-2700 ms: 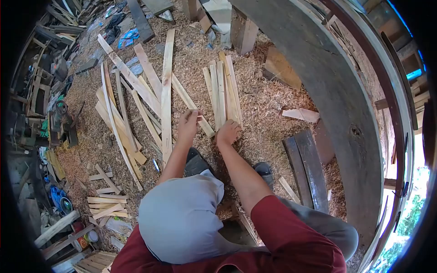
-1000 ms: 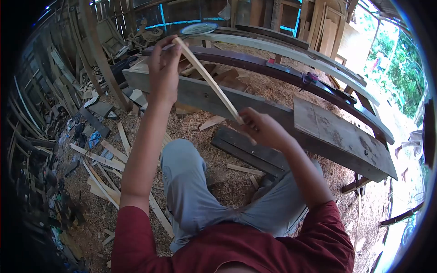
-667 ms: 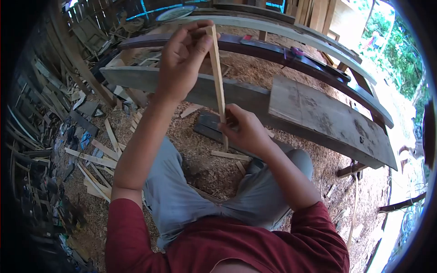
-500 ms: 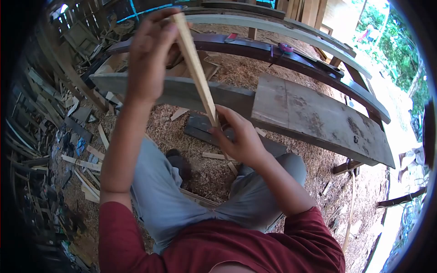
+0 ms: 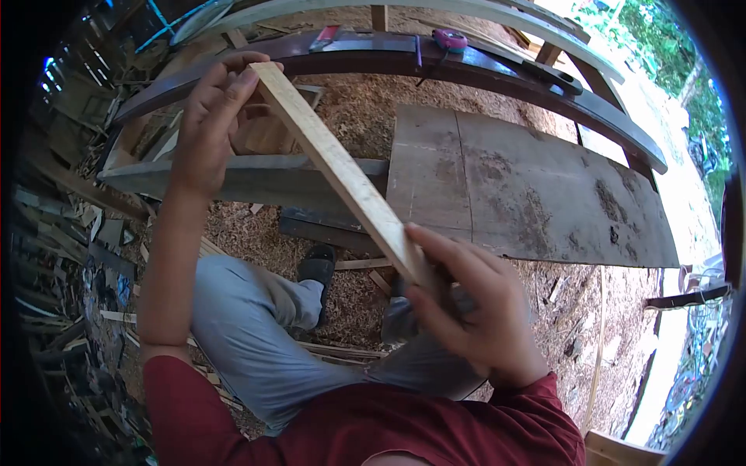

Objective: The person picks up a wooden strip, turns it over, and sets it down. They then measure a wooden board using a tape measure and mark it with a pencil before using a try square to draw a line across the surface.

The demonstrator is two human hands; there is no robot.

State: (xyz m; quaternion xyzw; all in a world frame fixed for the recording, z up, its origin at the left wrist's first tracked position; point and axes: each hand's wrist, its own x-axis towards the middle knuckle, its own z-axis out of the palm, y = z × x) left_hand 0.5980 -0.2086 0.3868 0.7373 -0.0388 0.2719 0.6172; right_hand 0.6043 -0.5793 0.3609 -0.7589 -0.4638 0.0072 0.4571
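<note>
A pale wooden strip [image 5: 334,163] is held up in front of me, slanting from upper left down to lower right. My left hand [image 5: 215,116] pinches its far upper end between thumb and fingers. Around its lower end my right hand [image 5: 474,303] is closed, thumb on one side and fingers on the other; that tip is partly hidden by the hand. Beyond the strip lies a wide weathered board [image 5: 521,186], apart from it.
On a dark beam [image 5: 373,60] across the back lie a pink tape measure [image 5: 449,40], a red-handled tool [image 5: 326,37] and a dark long tool [image 5: 553,76]. Wood shavings [image 5: 353,307] cover the ground. Scrap wood [image 5: 70,225] is heaped at left. A grey plank [image 5: 295,182] runs beside the board.
The strip has swung from steep to more slanted, its lower end moving right and closer to me. My left hand moved left and down; my right hand moved right and down. The view has shifted.
</note>
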